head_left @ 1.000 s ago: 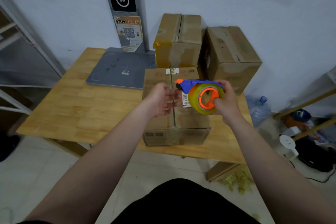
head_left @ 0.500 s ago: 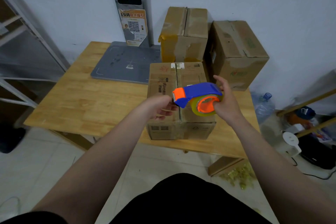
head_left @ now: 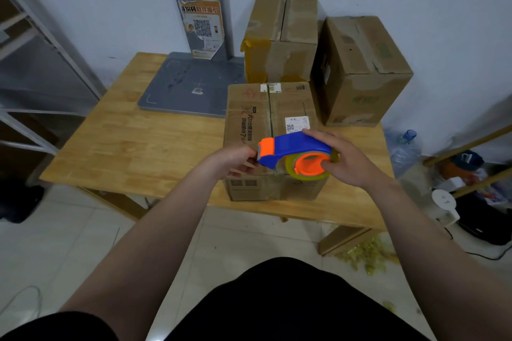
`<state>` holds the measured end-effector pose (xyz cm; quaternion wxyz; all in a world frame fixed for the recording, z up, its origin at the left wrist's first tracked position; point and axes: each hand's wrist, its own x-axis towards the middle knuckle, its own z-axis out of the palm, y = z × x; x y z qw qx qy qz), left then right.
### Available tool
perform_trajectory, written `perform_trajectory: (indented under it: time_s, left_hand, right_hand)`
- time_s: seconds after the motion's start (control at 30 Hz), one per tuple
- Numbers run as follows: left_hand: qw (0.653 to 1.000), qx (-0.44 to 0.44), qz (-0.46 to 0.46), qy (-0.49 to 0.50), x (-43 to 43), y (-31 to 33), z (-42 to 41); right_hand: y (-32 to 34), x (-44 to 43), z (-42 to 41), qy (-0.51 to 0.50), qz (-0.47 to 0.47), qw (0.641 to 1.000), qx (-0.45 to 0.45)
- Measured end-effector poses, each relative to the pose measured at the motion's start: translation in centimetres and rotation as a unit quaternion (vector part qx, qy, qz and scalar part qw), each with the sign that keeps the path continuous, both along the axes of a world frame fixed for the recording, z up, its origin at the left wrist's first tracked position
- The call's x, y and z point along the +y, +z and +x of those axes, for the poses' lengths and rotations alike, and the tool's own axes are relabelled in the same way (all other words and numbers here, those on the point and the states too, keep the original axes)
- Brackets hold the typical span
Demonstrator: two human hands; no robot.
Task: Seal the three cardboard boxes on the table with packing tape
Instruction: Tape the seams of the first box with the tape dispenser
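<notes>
While both hands meet above the near edge of the pale wooden desk (head_left: 124,141), a grey metal shelf frame (head_left: 41,44) stands off its left side. Along the far edge lies a flat grey base plate (head_left: 191,86), with an upright grey post carrying an orange-headed QR poster (head_left: 203,28) rising from its back.

The left hand (head_left: 235,162) reaches in with curled fingers (head_left: 250,165) touching the underside of the orange cutter end of a blue and orange plastic tape dispenser (head_left: 296,147). Whether those fingers pinch a tape end cannot be told.

The dispenser hangs above the near half of a brown cardboard box with printed lettering and a white label (head_left: 249,119). This box sits at the near edge of the desk, right of the middle, its top flaps meeting along a centre seam. A yellowish roll of clear tape (head_left: 289,173) is on the dispenser's orange hub.

Behind it, at the far edge, stands a taller worn brown box with yellow tape patches (head_left: 279,44).

The right hand (head_left: 349,160) grips the dispenser, thumb in the hub and fingers over the blue top. A third creased brown box (head_left: 360,72) occupies the far right corner. Beyond the right edge a clear plastic water bottle with a blue cap (head_left: 404,147) stands on the floor.
</notes>
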<state>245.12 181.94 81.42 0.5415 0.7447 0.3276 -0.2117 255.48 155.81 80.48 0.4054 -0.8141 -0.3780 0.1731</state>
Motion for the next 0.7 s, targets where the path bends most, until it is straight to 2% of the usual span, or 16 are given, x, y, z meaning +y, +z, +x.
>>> perform_trajectory:
  time_s: [0.1, 0.43, 0.7]
  left_hand:
    - [0.999, 0.036, 0.007, -0.009, -0.1, -0.1, -0.3]
    - [0.998, 0.041, 0.046, -0.014, 0.8, -0.4, -1.4]
    - [0.998, 0.039, 0.035, -0.018, 1.6, -0.6, -1.6]
  right_hand:
    - [0.0, -0.2, 0.3, 0.021, -0.006, 1.000, -0.001]
    - [-1.2, -1.8, 1.1, 0.027, 0.006, 0.999, -0.035]
    - [-3.1, -2.5, 0.9, 0.036, 0.007, 0.996, -0.081]
